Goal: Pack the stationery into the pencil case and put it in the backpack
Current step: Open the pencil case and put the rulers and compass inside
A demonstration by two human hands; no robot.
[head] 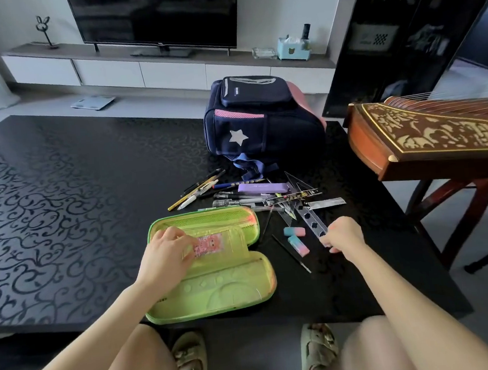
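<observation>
1. Under my left hand (166,255): the green pencil case (213,287) lies open flat on the black table (61,200). My palm presses its inner flap, fingers spread and gripping nothing, probably to steady it for loading.
2. At my right hand (343,233): fingers pinch the near end of a clear ruler (313,220), likely the next item in.
3. Just left of that hand: two erasers (296,237). Beyond it is the loose pen pile (226,195), unpacked.
4. Farther beyond: the navy backpack (260,118), apparently zipped, waiting for the case.

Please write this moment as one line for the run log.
pencil case: open on table | left hand: resting on its inner flap | right hand: pinching clear ruler | backpack: apparently closed
</observation>
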